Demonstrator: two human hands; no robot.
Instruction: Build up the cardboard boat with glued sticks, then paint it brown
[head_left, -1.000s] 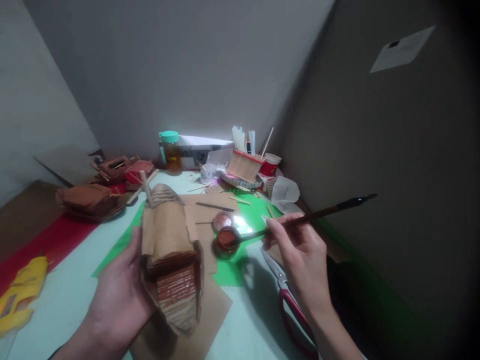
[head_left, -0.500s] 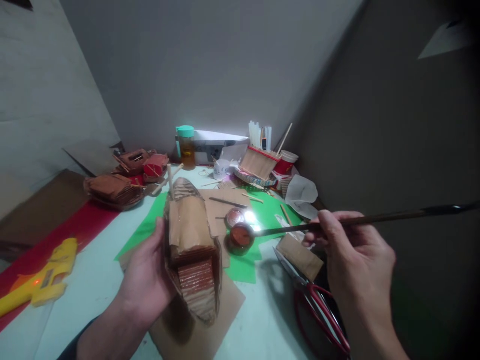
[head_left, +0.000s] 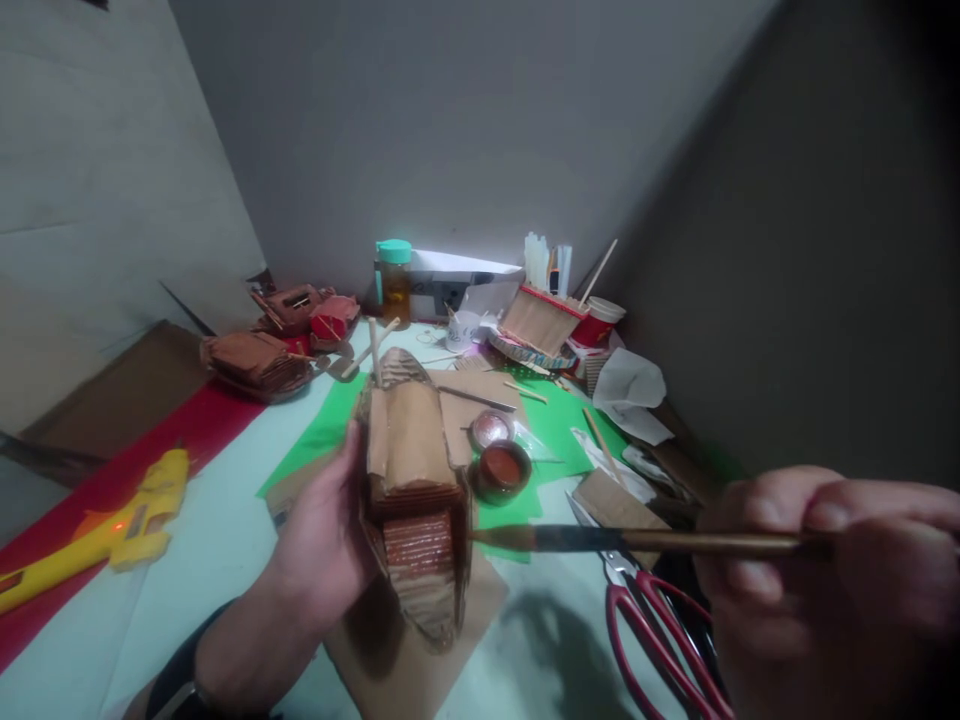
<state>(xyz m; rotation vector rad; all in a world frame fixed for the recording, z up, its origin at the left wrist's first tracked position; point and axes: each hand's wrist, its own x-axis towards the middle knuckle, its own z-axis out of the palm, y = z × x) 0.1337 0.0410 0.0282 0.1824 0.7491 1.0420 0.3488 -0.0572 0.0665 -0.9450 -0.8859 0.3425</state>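
Observation:
My left hand (head_left: 322, 545) grips a cardboard model boat (head_left: 412, 435) by its left side, holding it up over the table. The boat has a tan curved roof and a ribbed deck, part of which is wet reddish brown. In my right hand (head_left: 817, 570) is a paintbrush (head_left: 637, 540), pinched by its handle. Its brownish bristles point left and appear at the boat's right edge; whether they touch, I cannot tell. Behind the bristles stands a small open jar of brown paint (head_left: 504, 470), with its lid (head_left: 492, 429) beside it.
Red-handled scissors (head_left: 660, 630) lie below the brush. A yellow glue gun (head_left: 112, 525) with an orange light rests at left. Brown-painted boat models (head_left: 259, 360) sit at the back left, near a teal-capped bottle (head_left: 394, 285). Green paper (head_left: 562, 425) and cardboard cover the table's middle.
The brush has left the paint jar and turned, so its bristles now point at the boat's right edge. My right hand has come nearer and to the right. The whole view has shifted slightly.

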